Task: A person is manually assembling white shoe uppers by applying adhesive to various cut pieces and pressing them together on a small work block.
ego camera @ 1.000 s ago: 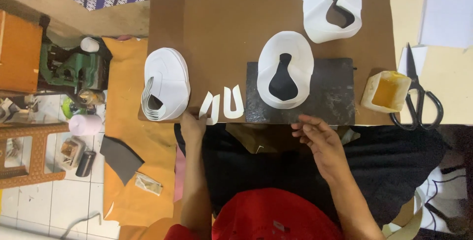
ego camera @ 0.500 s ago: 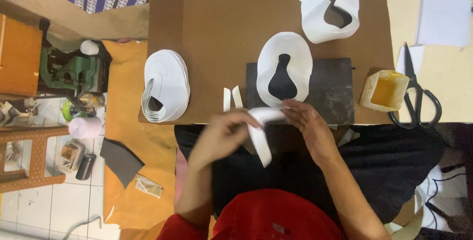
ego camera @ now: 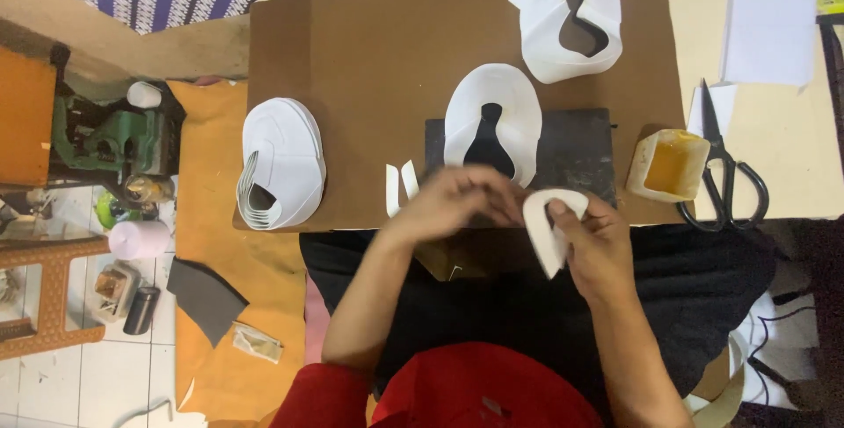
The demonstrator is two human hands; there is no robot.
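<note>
Both hands met at the near edge of the bench (ego camera: pixel 352 59): the right hand (ego camera: pixel 591 248) pinched a curved white cut-out piece (ego camera: pixel 547 228), the left hand (ego camera: pixel 462 201) closed its fingers on the piece's edge (blurred). Just beyond lay a dark slab (ego camera: pixel 571 151) bearing a white shaped piece (ego camera: pixel 494 112), two small white strips (ego camera: pixel 400 188) left, a glue pot (ego camera: pixel 668 164) and scissors (ego camera: pixel 725 169) right.

Black scissors (ego camera: pixel 726 164), yellow glue tub (ego camera: pixel 666 164), green machine (ego camera: pixel 110 138), pink spool (ego camera: pixel 139 239)
</note>
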